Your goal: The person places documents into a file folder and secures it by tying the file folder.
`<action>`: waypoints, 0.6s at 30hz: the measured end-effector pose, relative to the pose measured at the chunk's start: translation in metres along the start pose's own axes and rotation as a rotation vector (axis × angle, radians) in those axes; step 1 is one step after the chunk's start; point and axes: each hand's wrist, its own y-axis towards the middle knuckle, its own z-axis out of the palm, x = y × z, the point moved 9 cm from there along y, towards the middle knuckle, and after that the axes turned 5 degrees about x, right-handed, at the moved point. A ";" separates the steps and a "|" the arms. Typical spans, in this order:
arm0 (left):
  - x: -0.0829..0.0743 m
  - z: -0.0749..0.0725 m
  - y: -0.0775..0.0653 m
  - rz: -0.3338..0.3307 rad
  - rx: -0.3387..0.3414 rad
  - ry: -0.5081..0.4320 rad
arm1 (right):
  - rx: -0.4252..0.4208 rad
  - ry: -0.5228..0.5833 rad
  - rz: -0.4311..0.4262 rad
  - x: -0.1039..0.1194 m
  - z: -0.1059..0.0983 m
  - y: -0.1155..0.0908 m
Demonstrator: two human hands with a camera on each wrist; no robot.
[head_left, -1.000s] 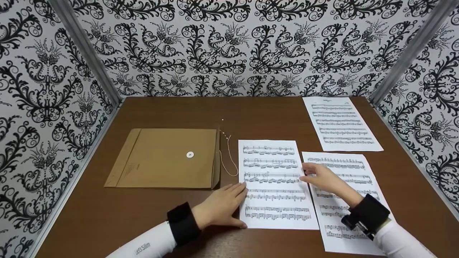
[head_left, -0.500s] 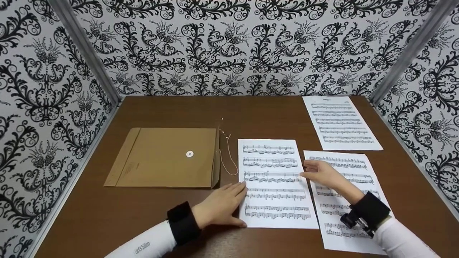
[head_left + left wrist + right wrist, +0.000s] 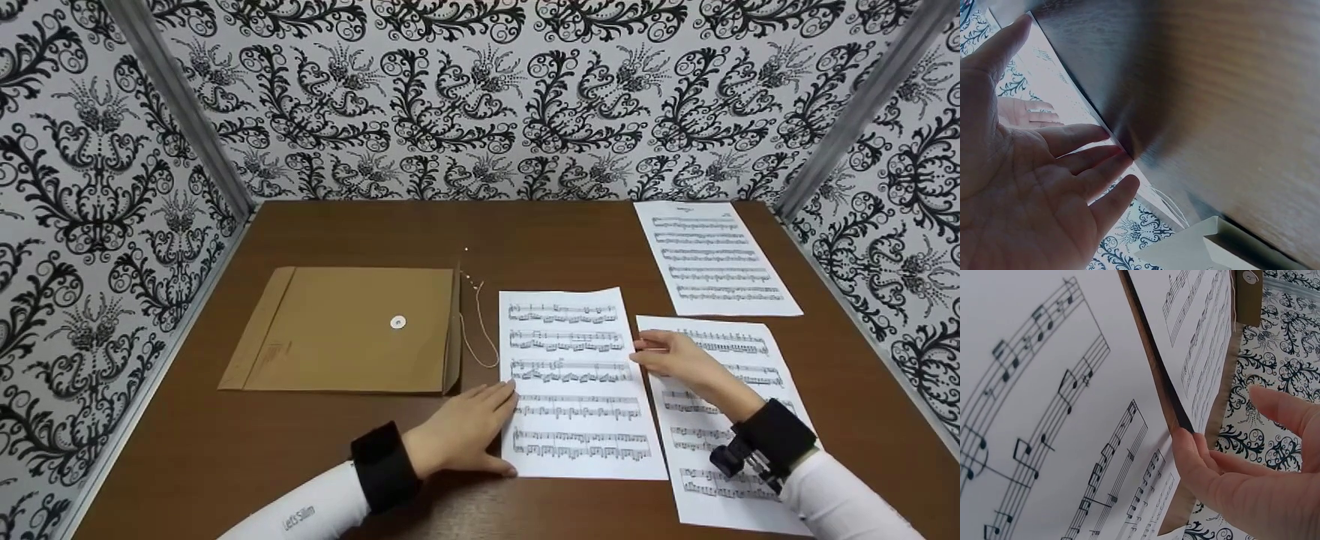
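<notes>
A page of sheet music point(image 3: 574, 382) lies in the middle of the brown table. My left hand point(image 3: 461, 431) rests beside it, fingers extended, with the fingertips and thumb tip along its left edge. In the left wrist view the fingers point(image 3: 1109, 174) are spread and straight under the page's edge. My right hand point(image 3: 682, 367) reaches over a second music page point(image 3: 720, 480), its fingertips at the middle page's right edge. The right wrist view has the thumb point(image 3: 1275, 402) apart from the fingers point(image 3: 1193, 458), which meet the gap between both pages. The middle page's upper right corner lifts slightly.
A brown envelope point(image 3: 352, 330) with a white button point(image 3: 398, 322) lies on the left, its open side facing the middle page. A pale string point(image 3: 487, 352) curls between them. A third music page point(image 3: 716, 259) lies at the back right. Patterned walls point(image 3: 480, 97) enclose the table.
My right hand has shifted slightly along the middle page's right edge, and that page's upper right corner has risen a little. The left hand has stayed in place.
</notes>
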 end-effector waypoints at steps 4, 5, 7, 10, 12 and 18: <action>-0.001 0.000 0.000 0.007 0.000 -0.005 | 0.004 0.027 0.003 -0.002 0.000 0.001; -0.001 0.000 0.000 0.008 -0.002 -0.005 | 0.004 0.031 -0.002 -0.002 0.000 0.001; -0.001 0.000 0.000 0.008 -0.004 -0.004 | 0.003 0.037 -0.012 -0.002 0.001 0.002; -0.001 -0.001 0.000 0.008 -0.005 -0.002 | 0.023 0.062 -0.031 -0.002 0.004 0.004; 0.000 0.000 0.000 0.008 -0.004 -0.001 | 0.048 0.091 -0.039 -0.002 0.007 0.004; 0.000 0.000 0.000 0.004 -0.007 0.004 | 0.128 0.153 -0.047 0.000 0.019 0.003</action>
